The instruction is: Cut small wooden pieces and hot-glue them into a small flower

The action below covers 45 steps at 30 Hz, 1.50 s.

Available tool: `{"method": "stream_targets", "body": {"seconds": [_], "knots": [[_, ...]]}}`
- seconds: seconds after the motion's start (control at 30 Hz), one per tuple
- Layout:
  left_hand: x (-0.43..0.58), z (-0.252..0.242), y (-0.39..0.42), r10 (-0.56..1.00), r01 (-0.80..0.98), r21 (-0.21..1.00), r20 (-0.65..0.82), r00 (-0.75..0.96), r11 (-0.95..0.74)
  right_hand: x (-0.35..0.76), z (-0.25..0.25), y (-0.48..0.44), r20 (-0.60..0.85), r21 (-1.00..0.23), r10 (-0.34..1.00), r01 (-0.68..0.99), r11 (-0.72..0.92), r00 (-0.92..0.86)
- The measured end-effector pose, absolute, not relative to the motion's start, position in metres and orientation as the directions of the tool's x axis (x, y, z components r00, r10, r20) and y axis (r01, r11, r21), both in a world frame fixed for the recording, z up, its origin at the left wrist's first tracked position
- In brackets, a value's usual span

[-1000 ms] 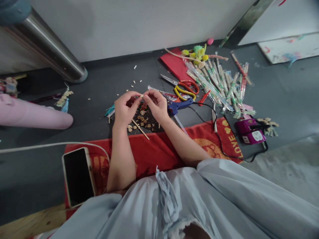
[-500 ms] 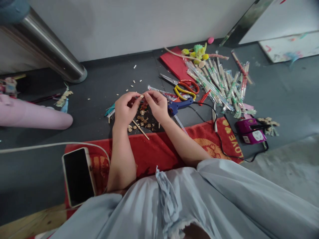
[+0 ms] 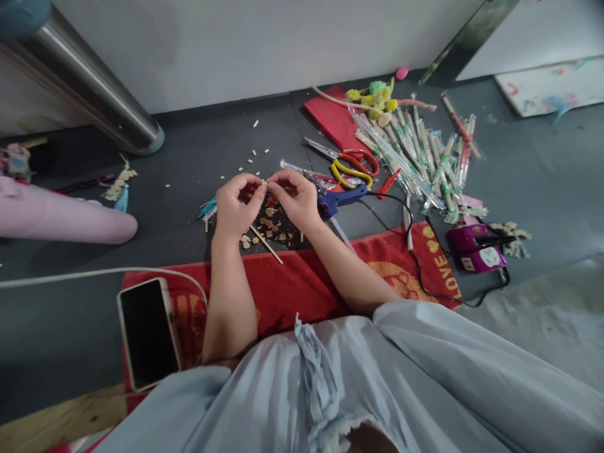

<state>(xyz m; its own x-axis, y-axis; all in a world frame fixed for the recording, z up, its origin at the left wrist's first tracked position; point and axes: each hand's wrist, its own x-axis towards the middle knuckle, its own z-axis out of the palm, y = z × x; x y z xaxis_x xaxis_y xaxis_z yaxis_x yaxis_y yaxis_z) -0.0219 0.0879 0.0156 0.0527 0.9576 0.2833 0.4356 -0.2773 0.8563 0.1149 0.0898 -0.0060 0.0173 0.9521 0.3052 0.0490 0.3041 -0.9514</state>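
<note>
My left hand (image 3: 240, 204) and my right hand (image 3: 296, 198) meet at the fingertips, each closed in a pinch. Between them sits a small pale wooden piece (image 3: 265, 183), mostly covered by the fingers, so its exact shape is unclear. Beneath the hands lies a pile of small wooden pieces (image 3: 268, 225), some joined in little flower-like clusters. A thin wooden stick (image 3: 265, 244) slants beside the pile. Just right of my right hand rests a blue glue gun (image 3: 343, 197), its black cord running off to the right. Scissors (image 3: 352, 165) with red and yellow handles lie behind it.
A red towel (image 3: 302, 277) spreads before my lap, with a phone (image 3: 148, 333) at its left. Bagged sticks (image 3: 419, 151), a red packet (image 3: 333, 119) and a purple box (image 3: 475, 248) lie on the right. A pink cylinder (image 3: 66, 211) and a metal leg (image 3: 104, 88) stand left.
The fingertips have drawn closer around the small wooden piece, which shows less than before. Both hands otherwise keep nearly the same place, and the view has shifted slightly.
</note>
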Motion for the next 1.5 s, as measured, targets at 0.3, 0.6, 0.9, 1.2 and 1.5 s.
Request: {"method": "stream_targets", "body": {"seconds": [0.3,0.6,0.9,1.2,1.5], "knots": [[-0.022,0.016,0.089,0.969,0.413,0.878,0.241,0.055,-0.242,0.116,-0.008,0.088,0.374,-0.907,0.926,0.189,0.377,-0.054],[-0.02,0.013,0.091,0.974,0.383,0.897,0.222,0.039,-0.22,0.112,-0.017,0.091,0.257,-0.964,0.966,0.056,0.258,-0.03],[-0.031,-0.003,0.102,0.996,0.25,0.966,0.072,-0.053,-0.056,0.113,-0.014,0.089,0.175,-0.98,0.983,0.081,0.179,-0.056],[-0.034,0.006,0.103,0.988,-0.046,0.991,-0.132,-0.077,0.128,0.112,-0.005,0.086,0.231,-0.914,0.97,0.324,0.243,-0.076],[-0.028,0.015,0.099,0.965,-0.218,0.943,-0.263,-0.025,0.251,0.108,-0.008,0.088,0.147,-0.985,0.983,0.069,0.155,-0.11]]}}
